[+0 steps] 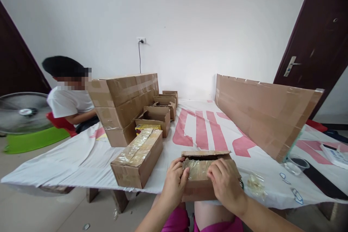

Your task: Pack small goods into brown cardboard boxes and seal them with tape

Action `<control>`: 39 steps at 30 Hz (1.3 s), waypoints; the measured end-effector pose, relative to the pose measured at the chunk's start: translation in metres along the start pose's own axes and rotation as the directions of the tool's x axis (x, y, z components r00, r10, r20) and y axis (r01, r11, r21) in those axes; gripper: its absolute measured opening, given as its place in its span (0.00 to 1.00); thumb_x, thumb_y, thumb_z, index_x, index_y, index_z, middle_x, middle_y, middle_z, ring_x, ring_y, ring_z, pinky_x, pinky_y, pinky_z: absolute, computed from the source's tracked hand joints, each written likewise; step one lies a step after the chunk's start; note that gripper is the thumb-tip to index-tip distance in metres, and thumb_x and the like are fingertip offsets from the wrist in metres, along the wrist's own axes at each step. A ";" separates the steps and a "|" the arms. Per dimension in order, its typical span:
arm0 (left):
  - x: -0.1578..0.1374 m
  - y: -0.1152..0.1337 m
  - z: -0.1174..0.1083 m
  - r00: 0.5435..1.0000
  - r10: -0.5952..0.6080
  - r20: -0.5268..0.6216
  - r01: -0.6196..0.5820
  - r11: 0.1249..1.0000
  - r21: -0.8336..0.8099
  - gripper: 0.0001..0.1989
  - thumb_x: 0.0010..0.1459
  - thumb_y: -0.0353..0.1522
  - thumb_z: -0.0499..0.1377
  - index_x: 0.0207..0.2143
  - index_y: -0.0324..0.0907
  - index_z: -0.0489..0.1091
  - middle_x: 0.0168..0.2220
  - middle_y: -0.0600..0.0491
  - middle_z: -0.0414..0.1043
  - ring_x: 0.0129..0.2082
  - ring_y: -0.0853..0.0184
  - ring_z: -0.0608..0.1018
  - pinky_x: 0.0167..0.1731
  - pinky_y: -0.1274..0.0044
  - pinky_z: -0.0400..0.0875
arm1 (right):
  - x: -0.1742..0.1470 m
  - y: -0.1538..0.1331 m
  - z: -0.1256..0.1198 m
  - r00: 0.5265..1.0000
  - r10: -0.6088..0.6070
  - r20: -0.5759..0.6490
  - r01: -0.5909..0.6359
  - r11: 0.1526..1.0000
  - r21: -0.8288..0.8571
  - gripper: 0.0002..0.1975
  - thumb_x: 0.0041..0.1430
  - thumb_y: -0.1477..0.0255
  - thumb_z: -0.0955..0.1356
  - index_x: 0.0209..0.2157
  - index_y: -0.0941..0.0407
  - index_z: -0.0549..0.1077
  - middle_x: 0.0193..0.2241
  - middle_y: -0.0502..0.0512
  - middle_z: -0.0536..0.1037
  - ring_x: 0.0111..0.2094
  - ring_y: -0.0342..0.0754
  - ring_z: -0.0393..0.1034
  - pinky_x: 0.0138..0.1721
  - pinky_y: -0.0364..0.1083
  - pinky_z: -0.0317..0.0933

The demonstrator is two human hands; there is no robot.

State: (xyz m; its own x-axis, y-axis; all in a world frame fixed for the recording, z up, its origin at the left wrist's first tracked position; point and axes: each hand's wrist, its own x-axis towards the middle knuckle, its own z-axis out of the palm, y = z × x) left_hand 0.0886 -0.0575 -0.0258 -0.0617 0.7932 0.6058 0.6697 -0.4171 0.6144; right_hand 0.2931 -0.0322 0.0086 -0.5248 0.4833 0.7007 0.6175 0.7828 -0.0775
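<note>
A small cardboard box (199, 191) sits at the table's front edge, right in front of me. Clear packing tape (197, 168) covers its near flap, while a dark gap shows behind, under the raised far flap (205, 153). My left hand (175, 179) is closed round the box's left end, thumb on the taped flap. Curled fingers of my right hand (225, 181) press on the flap's right part; whether they pinch the tape itself is hidden. To the left lies a longer taped box (138, 157), its top closed, with a yellow packet (148, 128) behind it.
Stacked cartons (119, 112) stand left, beside a row of open boxes (156, 116). A tall cardboard panel (263, 112) rises on the right. Near it are a clear plastic cup (295, 165) and a dark strip (323, 181). A co-worker (69, 98) sits far left near a fan (24, 111).
</note>
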 end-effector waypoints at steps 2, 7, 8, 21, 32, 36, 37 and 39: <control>0.000 0.000 -0.001 1.000 0.000 0.016 0.000 1.000 0.005 0.24 0.66 0.39 0.48 0.16 0.45 0.63 0.24 0.49 0.69 0.47 0.56 0.74 0.45 0.64 0.73 | 0.001 0.005 0.001 0.998 0.067 -0.013 -0.067 0.998 -0.003 0.10 0.64 0.77 0.59 0.29 0.54 0.63 0.29 0.53 0.69 0.32 0.50 0.61 0.35 0.49 0.54; 0.002 0.000 -0.001 1.000 0.016 0.015 -0.016 1.000 0.013 0.23 0.66 0.38 0.48 0.17 0.45 0.64 0.25 0.48 0.72 0.46 0.55 0.74 0.43 0.64 0.73 | 0.003 0.017 0.006 0.986 0.165 -0.017 -0.165 0.986 -0.010 0.11 0.65 0.77 0.58 0.29 0.54 0.62 0.30 0.54 0.68 0.34 0.51 0.61 0.36 0.50 0.55; 0.002 -0.001 -0.001 1.000 0.018 0.015 -0.018 1.000 0.015 0.23 0.66 0.38 0.48 0.17 0.45 0.64 0.25 0.48 0.72 0.46 0.55 0.74 0.43 0.64 0.73 | 0.004 0.019 0.007 0.985 0.170 -0.013 -0.170 0.985 -0.012 0.11 0.65 0.77 0.57 0.28 0.53 0.61 0.30 0.54 0.68 0.34 0.51 0.61 0.36 0.50 0.55; 0.000 0.000 0.001 0.999 0.031 0.008 -0.031 0.997 0.066 0.23 0.66 0.38 0.48 0.17 0.45 0.66 0.26 0.48 0.72 0.46 0.55 0.74 0.44 0.63 0.72 | 0.002 0.035 0.013 0.969 0.214 -0.121 -0.222 0.973 -0.056 0.08 0.64 0.77 0.58 0.30 0.53 0.59 0.29 0.53 0.65 0.33 0.51 0.61 0.35 0.49 0.58; 0.000 -0.001 0.004 0.999 0.047 -0.008 -0.046 0.995 0.085 0.24 0.66 0.38 0.48 0.18 0.45 0.66 0.24 0.49 0.71 0.45 0.56 0.75 0.43 0.64 0.73 | 0.010 0.051 0.016 0.917 0.378 -0.123 -0.378 0.925 0.025 0.07 0.63 0.73 0.57 0.31 0.52 0.61 0.31 0.54 0.67 0.29 0.50 0.64 0.28 0.47 0.58; -0.002 -0.003 0.005 0.999 0.045 -0.022 -0.042 0.993 0.108 0.23 0.66 0.38 0.48 0.18 0.45 0.67 0.24 0.49 0.70 0.46 0.56 0.75 0.44 0.63 0.73 | 0.012 0.069 0.011 0.879 0.453 -0.150 -0.447 0.892 0.074 0.07 0.63 0.71 0.56 0.31 0.52 0.59 0.31 0.55 0.70 0.30 0.50 0.68 0.30 0.48 0.63; -0.003 -0.004 0.005 0.999 0.046 -0.028 -0.043 0.993 0.111 0.23 0.66 0.37 0.48 0.18 0.45 0.67 0.23 0.49 0.70 0.46 0.56 0.75 0.44 0.64 0.73 | 0.011 0.076 0.007 0.864 0.479 -0.155 -0.471 0.878 0.088 0.07 0.64 0.70 0.55 0.31 0.52 0.59 0.29 0.54 0.71 0.28 0.49 0.69 0.30 0.47 0.63; -0.002 -0.004 0.004 0.998 0.060 -0.032 -0.056 0.992 0.111 0.23 0.66 0.37 0.48 0.17 0.45 0.66 0.23 0.49 0.70 0.45 0.56 0.75 0.44 0.64 0.73 | 0.007 0.095 -0.003 0.834 0.528 -0.160 -0.518 0.849 0.103 0.09 0.66 0.68 0.54 0.32 0.52 0.58 0.25 0.52 0.71 0.24 0.47 0.68 0.28 0.46 0.64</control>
State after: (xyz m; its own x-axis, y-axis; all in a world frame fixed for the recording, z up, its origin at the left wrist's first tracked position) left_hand 0.0889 -0.0557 -0.0322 -0.0452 0.7523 0.6572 0.7498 -0.4092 0.5199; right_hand 0.3494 0.0441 0.0084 -0.0174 0.7536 0.6571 0.7360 0.4545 -0.5018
